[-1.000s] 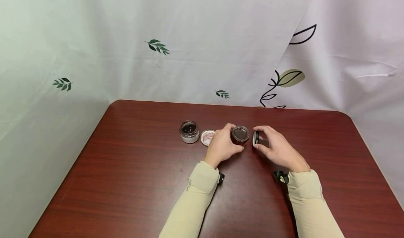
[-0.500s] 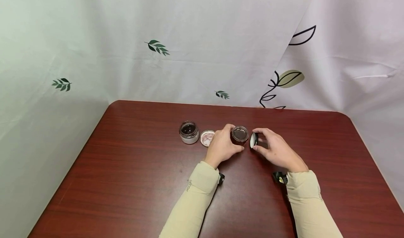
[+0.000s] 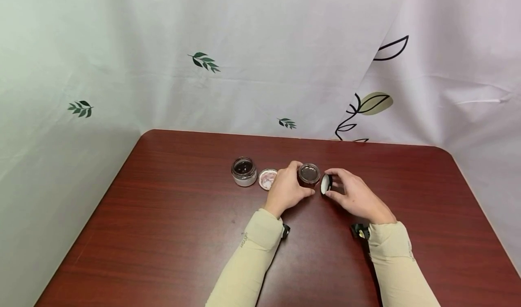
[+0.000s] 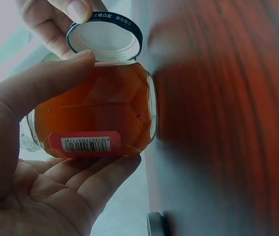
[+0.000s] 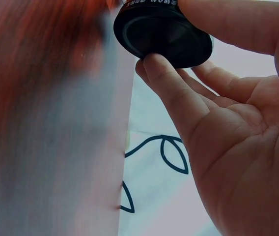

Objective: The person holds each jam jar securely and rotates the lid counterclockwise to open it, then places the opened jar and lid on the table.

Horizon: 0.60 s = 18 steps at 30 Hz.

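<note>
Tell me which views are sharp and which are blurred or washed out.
Head view: evenly lit and sharp, soft shadows under the arms on the table. Left wrist view: amber jar and left hand crisp, tabletop behind smeared. Right wrist view: black lid and right hand clear, wood at left blurred, pale haze.

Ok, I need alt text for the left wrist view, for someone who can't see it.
A left hand grips a small clear glass jar of amber-brown contents with a red barcode label, beside a reddish-brown wooden table. Just past the jar's mouth, fingers of the right hand hold a round dark-rimmed lid with a white lining.
</note>
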Available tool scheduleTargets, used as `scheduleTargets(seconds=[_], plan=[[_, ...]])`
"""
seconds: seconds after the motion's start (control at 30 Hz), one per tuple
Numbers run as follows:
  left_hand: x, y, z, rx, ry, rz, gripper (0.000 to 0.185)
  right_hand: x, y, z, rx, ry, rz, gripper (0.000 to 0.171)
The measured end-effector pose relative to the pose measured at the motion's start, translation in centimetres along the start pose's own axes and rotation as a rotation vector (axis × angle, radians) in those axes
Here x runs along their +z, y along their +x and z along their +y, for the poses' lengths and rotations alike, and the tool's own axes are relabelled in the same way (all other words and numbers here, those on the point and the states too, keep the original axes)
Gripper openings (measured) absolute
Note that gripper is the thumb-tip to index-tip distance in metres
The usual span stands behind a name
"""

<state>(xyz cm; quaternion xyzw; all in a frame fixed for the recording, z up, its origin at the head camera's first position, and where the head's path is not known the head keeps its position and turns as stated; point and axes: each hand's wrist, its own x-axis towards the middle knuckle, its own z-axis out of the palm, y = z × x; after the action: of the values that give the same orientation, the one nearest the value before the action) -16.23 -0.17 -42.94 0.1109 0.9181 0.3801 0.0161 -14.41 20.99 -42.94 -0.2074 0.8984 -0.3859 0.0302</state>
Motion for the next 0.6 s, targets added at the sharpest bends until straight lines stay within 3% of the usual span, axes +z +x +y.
scheduleTargets(seconds=[0.6], plan=[[0.09,-0.05,0.06,-0.016,-0.01,-0.006,0.069,-0.21,-0.13,0.14,0.017,-0.021,-0.004,0.049]])
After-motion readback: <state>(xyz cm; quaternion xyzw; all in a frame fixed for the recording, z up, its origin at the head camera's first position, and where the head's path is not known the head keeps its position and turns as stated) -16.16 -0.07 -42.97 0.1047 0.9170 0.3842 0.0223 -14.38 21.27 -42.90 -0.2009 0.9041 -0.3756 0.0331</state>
